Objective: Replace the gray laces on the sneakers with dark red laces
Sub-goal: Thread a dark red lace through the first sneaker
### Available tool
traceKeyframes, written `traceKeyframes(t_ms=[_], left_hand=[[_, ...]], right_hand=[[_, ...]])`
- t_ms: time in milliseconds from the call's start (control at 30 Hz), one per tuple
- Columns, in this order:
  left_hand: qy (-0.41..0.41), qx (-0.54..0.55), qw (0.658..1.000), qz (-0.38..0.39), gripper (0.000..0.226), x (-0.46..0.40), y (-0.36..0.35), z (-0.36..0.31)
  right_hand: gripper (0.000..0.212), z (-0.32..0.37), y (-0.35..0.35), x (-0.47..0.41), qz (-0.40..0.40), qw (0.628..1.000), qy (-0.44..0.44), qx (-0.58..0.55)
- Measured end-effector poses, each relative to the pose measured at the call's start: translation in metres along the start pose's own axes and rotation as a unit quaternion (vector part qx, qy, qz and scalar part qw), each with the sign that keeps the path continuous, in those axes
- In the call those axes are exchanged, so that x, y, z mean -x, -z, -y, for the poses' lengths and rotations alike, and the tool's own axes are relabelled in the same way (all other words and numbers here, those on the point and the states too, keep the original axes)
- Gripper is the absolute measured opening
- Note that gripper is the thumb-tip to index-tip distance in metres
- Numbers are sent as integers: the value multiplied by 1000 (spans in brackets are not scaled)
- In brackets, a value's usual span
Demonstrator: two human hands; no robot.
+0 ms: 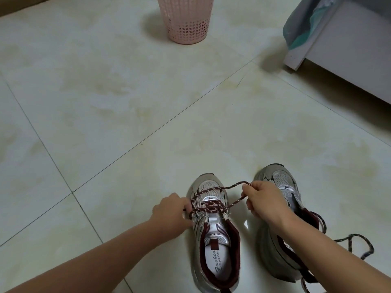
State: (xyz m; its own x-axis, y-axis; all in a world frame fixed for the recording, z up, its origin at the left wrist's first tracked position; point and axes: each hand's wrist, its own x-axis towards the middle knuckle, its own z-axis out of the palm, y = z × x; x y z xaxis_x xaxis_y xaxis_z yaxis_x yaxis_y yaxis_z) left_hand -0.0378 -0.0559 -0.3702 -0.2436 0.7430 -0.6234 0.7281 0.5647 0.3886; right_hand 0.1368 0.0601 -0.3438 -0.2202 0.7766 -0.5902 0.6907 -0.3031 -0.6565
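Left hand (169, 210) pinches the dark red lace (211, 205) at the left sneaker (215, 235), fingers curled tight by the eyelets. Right hand (265, 200) grips a loop of the same lace w/ curled fingers, lifted just above the gap btwn the shoes. Right sneaker (283, 185) sits beside it on the tiled floor (127, 102), a dark lace (357, 244) trailing off its right side. Pink basket (186, 20) well apart, far back.
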Motion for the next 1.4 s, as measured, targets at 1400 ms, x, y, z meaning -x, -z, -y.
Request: traceKeyframes(t_ms=[1400], left_hand=[[-154,53,986,19,21,9,36,-6]], right_hand=[[28,51,7,18,-15,966,233,109]])
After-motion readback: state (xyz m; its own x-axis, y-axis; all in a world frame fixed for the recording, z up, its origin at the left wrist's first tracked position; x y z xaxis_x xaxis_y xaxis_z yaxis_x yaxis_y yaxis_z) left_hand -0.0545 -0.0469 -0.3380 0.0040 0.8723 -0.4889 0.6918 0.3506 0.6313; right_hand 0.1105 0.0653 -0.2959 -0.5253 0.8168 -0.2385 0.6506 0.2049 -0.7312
